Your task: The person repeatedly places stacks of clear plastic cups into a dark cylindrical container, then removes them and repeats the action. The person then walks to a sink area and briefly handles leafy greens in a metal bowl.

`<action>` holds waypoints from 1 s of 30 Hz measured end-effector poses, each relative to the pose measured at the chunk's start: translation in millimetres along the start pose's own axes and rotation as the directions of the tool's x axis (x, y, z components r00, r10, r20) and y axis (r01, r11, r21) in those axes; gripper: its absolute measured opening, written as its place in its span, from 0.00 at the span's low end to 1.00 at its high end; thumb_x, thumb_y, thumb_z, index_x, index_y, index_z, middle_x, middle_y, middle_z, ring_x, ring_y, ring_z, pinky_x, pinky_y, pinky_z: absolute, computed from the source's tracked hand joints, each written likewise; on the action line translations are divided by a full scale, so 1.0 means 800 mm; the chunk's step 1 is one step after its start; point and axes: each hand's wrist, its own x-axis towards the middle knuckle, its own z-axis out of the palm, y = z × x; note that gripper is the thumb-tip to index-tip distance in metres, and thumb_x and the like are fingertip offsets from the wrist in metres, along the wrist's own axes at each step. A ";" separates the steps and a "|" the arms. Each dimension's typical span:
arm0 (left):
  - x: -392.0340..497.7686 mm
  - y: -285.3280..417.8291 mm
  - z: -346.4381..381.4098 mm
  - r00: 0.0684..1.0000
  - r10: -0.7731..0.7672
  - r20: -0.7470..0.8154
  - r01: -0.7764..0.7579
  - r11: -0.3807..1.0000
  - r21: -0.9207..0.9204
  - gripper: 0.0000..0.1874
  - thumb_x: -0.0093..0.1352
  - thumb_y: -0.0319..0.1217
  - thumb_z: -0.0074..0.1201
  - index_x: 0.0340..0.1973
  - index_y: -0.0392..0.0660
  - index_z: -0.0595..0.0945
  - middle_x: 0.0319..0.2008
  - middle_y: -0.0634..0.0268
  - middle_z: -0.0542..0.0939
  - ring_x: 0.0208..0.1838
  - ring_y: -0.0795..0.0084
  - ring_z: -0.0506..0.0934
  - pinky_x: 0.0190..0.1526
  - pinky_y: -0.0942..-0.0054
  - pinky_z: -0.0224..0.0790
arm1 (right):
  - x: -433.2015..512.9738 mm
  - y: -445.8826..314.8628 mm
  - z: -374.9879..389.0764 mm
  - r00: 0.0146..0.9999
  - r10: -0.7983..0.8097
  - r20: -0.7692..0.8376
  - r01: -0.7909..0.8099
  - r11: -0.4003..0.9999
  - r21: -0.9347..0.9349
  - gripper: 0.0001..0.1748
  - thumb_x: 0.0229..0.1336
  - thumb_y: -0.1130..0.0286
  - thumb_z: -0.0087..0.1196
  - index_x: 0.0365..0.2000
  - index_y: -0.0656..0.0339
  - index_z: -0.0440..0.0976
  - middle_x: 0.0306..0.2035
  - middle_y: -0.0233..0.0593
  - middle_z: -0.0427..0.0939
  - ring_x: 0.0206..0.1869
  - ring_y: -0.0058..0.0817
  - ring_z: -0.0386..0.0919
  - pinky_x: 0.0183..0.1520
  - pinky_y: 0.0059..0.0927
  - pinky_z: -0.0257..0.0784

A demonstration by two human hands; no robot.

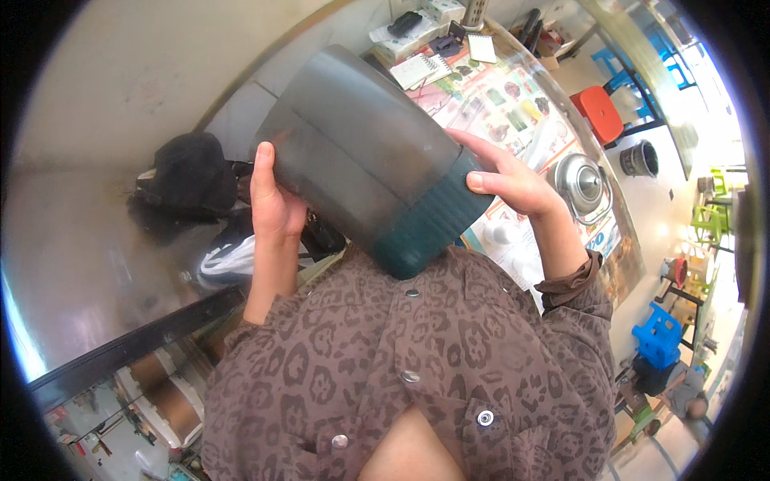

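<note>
Both of my hands hold a large dark grey plastic container in front of my chest. It is tilted, with its ribbed dark green end towards my shirt. My left hand grips the left side, its thumb on the near face and its other fingers mostly hidden behind. At the green end, my right hand holds the right side, thumb on the ribs and fingers along the edge. Whatever may be inside the container cannot be made out.
On the table to the right are a metal kettle, a spiral notebook and tissue packs. A black cap and a white bag lie left. Beyond stand a red stool, a bucket and a seated person.
</note>
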 end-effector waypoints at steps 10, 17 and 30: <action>0.029 0.020 -0.030 0.989 0.141 -0.053 -0.138 0.989 0.050 0.24 0.77 0.40 0.56 0.61 0.36 0.76 0.58 0.56 0.80 0.59 0.63 0.78 0.62 0.60 0.71 | -0.026 0.013 -0.060 0.962 -0.158 -0.224 0.227 0.916 0.330 0.54 0.61 0.42 0.61 0.71 0.76 0.58 0.66 0.51 0.72 0.67 0.38 0.73 0.71 0.38 0.66; 0.011 -0.008 0.019 0.901 0.079 0.427 -0.178 0.964 0.197 0.52 0.65 0.37 0.70 0.77 0.37 0.56 0.67 0.47 0.72 0.66 0.52 0.76 0.68 0.57 0.67 | -0.022 0.008 -0.057 0.843 -0.348 -0.409 0.515 0.739 0.434 0.53 0.63 0.45 0.62 0.73 0.72 0.53 0.72 0.53 0.64 0.74 0.44 0.64 0.77 0.49 0.56; 0.013 -0.009 0.089 0.753 -0.144 0.642 -0.170 0.900 0.401 0.61 0.57 0.35 0.74 0.79 0.40 0.51 0.73 0.56 0.66 0.75 0.63 0.64 0.75 0.63 0.53 | 0.011 -0.011 -0.010 0.841 -0.428 -0.332 0.508 0.836 0.210 0.60 0.52 0.42 0.70 0.72 0.73 0.56 0.69 0.50 0.67 0.72 0.37 0.66 0.74 0.39 0.59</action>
